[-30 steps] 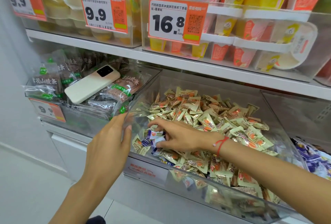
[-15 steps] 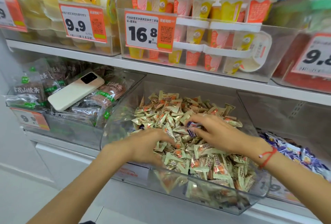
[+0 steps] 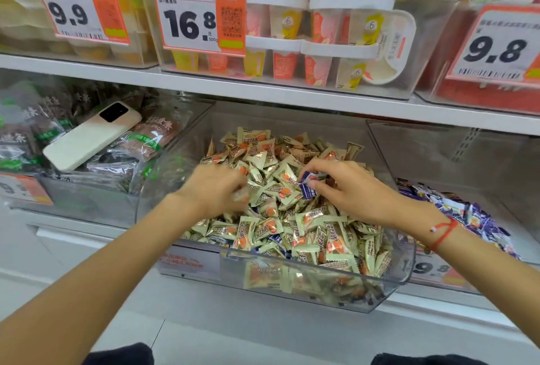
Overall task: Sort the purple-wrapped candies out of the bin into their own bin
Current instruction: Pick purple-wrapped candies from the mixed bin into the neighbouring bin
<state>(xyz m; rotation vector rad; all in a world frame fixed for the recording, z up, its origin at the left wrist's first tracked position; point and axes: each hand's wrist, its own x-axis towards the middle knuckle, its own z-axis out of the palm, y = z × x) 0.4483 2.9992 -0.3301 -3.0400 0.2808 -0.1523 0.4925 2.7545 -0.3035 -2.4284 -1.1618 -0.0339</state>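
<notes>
A clear bin [image 3: 406,265] on the lower shelf holds a heap of cream-wrapped candies [image 3: 306,227]. A few purple-wrapped candies [image 3: 275,238] peek out among them. My right hand [image 3: 347,189] is over the heap's right side and pinches purple-wrapped candies [image 3: 309,186] between thumb and fingers. My left hand [image 3: 214,192] is on the left side of the heap with its fingertips curled down into the candies; it is blurred and its grasp is hidden. The bin to the right holds a pile of purple candies [image 3: 458,212].
A white phone [image 3: 90,136] lies on bagged snacks in the left bin [image 3: 87,201]. The white shelf edge [image 3: 292,95] runs just above the bins, carrying pudding cups [image 3: 318,43] and price tags [image 3: 198,17].
The view moved closer. My right hand lifted a little with purple candies pinched. My left hand slid deeper onto the heap and curled its fingers.
</notes>
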